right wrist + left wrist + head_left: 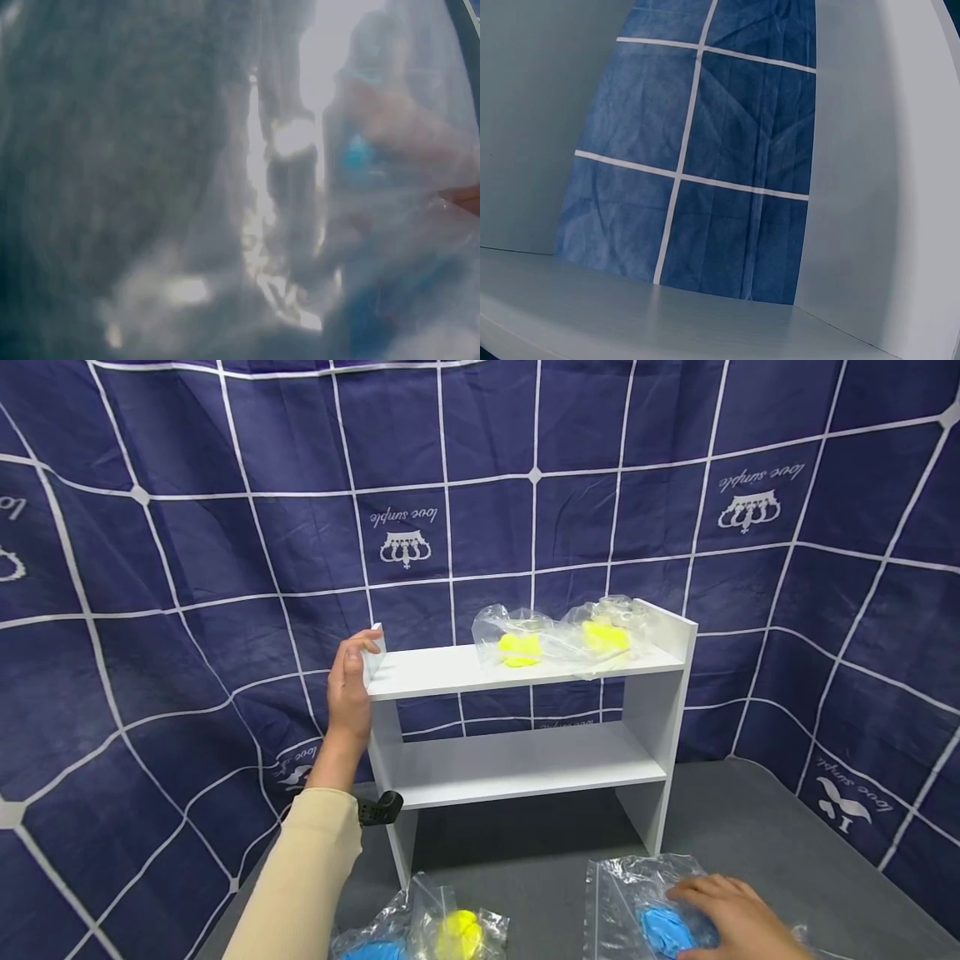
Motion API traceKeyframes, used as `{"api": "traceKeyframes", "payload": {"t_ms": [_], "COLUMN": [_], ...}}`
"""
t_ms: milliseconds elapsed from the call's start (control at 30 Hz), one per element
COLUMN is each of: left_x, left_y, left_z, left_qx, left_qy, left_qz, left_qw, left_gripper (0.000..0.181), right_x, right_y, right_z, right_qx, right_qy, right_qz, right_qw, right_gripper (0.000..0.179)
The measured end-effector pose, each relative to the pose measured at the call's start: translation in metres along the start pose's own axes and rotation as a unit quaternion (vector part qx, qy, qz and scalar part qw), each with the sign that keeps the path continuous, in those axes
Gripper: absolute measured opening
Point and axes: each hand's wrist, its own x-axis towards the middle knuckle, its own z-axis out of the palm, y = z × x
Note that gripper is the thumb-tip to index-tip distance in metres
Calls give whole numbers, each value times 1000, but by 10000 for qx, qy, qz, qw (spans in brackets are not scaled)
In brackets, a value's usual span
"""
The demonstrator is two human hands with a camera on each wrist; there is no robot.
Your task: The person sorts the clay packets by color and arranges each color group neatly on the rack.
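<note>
A white two-tier shelf (525,768) stands ahead. My left hand (349,685) holds its left side panel, fingers over the upper edge. In the left wrist view, the white boards (885,172) of the shelf frame a strip of blue cloth. At the lower right, my right hand (738,918) is over a clear zip bag (618,902) with a blue lump (666,931) inside. Its fingers and thumb stand apart beside the lump. Blurred, shiny plastic film (285,225) fills most of the right wrist view.
Two clear bags with yellow lumps (520,649) lie on the top board, towards the right. In front of the shelf, a bagged yellow lump (459,935) and a bagged blue lump (375,952) lie on the grey surface (525,835). Blue checked cloth (300,527) hangs behind.
</note>
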Motion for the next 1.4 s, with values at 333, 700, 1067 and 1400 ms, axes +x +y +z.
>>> {"api": "traceKeyframes", "payload": {"t_ms": [333,700,1067,1400], "left_x": [-4,-3,-1,-2], "left_y": [23,1,-4,6], "left_z": [6,7,2,0], "left_qx": [-47,61,106,61], "left_qy": [-16,-71,-7,2], "left_qz": [-66,73,175,82], "left_qw": [10000,9999,9998,9999], "left_gripper": [37,39,41,37], "right_x": [2,3,38,73], "right_y": [1,-5,-36,-42], "right_z": [12,-2,-54,-89], "right_qx": [139,843,847,664], "right_qy": [484,229,790,1177], "right_qz": [-810,-411,378,291], "right_qw": [9954,9953,9926,9904], "right_gripper": [56,49,66,71]}}
